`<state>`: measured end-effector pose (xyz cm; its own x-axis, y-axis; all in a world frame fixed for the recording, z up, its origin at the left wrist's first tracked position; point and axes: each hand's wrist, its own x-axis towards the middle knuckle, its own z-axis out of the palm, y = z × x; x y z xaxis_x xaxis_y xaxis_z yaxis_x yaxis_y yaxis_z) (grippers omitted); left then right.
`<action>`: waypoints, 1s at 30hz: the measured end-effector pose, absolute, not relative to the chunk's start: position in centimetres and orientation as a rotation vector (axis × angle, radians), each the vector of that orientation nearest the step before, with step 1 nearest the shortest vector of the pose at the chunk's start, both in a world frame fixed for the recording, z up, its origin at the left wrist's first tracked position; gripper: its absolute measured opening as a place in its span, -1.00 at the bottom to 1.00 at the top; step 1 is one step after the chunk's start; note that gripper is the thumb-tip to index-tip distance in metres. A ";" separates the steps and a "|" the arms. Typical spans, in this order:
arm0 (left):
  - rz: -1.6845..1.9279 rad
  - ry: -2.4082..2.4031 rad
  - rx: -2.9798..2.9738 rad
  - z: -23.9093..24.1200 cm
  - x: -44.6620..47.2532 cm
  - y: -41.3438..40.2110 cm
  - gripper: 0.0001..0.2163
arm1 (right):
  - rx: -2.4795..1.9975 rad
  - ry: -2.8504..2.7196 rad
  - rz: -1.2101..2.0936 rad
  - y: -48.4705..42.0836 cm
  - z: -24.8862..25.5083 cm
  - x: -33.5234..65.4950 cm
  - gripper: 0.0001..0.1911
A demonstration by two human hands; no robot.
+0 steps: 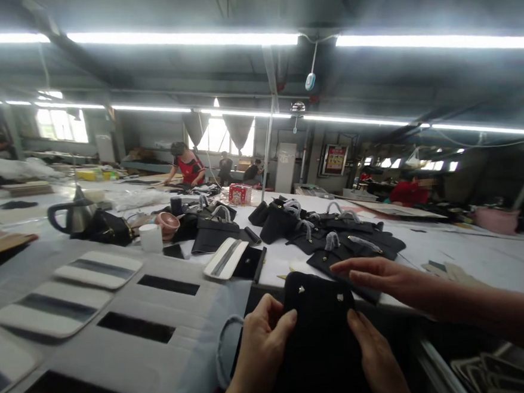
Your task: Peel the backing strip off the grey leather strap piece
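Head view: my left hand (pixel 259 346) and right hand (pixel 375 350) pinch a bag (pixel 318 324) by its 2 sides, thumbs on top, at the table (pixel 473 259) edge. A co-worker's hand (pixel 375 275) lies spread just above it. I judge it is being checked; turning it calls for both grips held firm.

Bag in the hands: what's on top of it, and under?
On the bag: two metal studs and both thumbs, left hand, right hand. Another person's hand reaches over its far edge. Beneath is covered.
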<state>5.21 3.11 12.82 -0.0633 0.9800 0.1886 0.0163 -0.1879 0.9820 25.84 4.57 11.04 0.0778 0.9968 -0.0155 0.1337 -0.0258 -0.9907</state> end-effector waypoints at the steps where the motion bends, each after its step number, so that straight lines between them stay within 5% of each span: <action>1: 1.374 1.233 1.399 12.8 5.1 3.3 -0.65 | -1.349 -1.265 1.087 4.5 11.0 26.1 -0.19; 13: 1.386 1.170 1.441 11.8 5.8 4.5 -0.61 | -1.449 -1.182 0.758 3.0 11.8 25.9 -0.39; 30: 1.165 1.176 1.562 10.6 6.9 5.8 -0.56 | -1.311 -1.238 0.838 1.7 11.4 27.6 -0.40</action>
<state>6.88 5.83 10.59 0.1283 0.9743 0.1852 0.1946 -0.2078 0.9586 27.56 1.73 11.44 0.2056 0.9622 0.1786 0.1922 0.1393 -0.9714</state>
